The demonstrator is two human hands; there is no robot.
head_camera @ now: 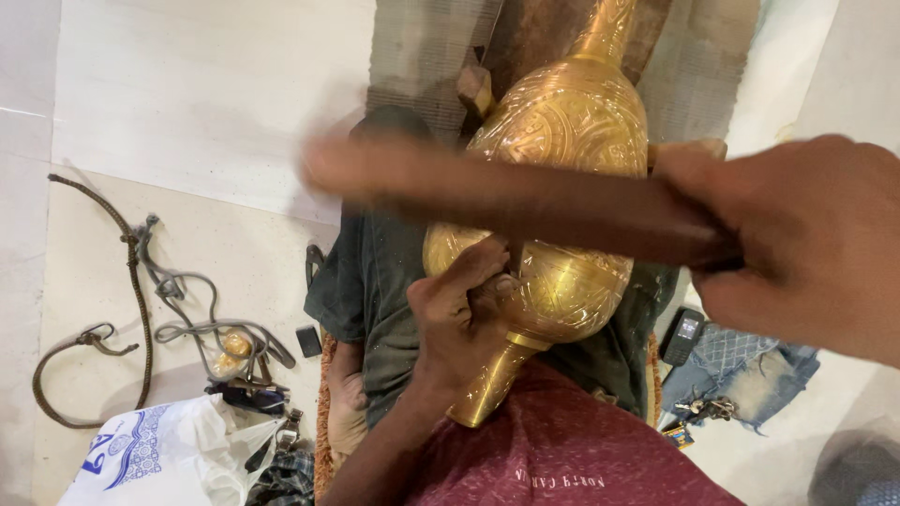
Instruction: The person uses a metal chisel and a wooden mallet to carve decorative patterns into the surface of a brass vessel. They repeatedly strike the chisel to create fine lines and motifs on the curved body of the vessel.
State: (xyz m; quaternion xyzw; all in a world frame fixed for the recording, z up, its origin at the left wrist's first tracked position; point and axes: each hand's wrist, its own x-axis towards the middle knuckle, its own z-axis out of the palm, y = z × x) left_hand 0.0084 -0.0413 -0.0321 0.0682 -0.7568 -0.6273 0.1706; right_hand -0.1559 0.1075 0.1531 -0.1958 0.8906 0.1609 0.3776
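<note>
Two hands engaged: the left hand (459,314) pinches a small punch-like tool against the engraved brass vase (553,187) lying across the lap, apparently steadying it, while the right hand (806,239) grips a motion-blurred wooden mallet handle (506,201) above, over pale floor tiles (206,94) strewn with cords (141,281).

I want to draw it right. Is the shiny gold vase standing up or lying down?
Lying down. The engraved golden brass vase rests on its side across the person's lap, neck pointing away, steadied by the left hand.

left hand (461,314) on engraved brass vase (562,141) | right hand (806,244) grips blurred wooden stick (506,197)
</note>
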